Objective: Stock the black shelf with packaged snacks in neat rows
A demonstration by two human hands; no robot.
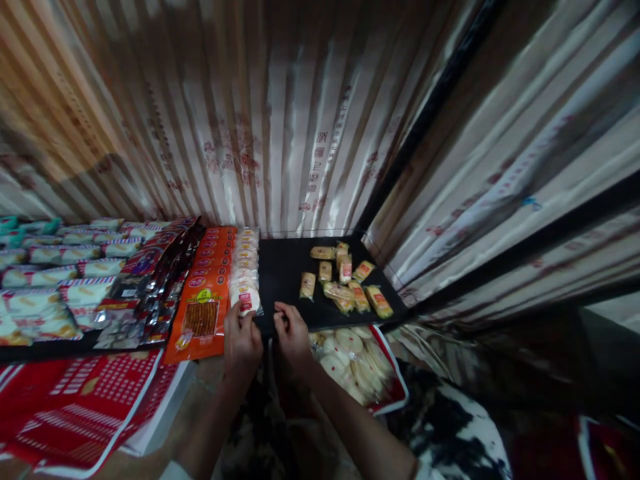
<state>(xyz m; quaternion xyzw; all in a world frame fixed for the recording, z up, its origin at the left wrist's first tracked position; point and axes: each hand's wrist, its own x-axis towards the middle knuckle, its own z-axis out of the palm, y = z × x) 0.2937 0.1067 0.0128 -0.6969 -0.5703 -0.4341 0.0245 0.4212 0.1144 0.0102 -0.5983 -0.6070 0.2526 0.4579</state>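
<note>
My left hand (243,340) is closed, its thumb and fingertips at the lower edge of a round white snack packet (248,299) with a red label. That packet lies at the front of a row of similar wrapped round snacks (245,257) on the black shelf (280,267). Just to the right, my right hand (293,337) is at the shelf's front edge, fingers curled and pinched together; whether anything is between them is hidden. An orange snack bag (203,300) lies left of the row, next to my left hand.
Several yellow wrapped cakes (340,293) lie scattered on the shelf's right part. Dark red packets (165,267) and white snack packets (45,303) fill the left. Below stand a red basket (90,400) and another holding bagged white round pieces (350,360). A corrugated curtain hangs behind.
</note>
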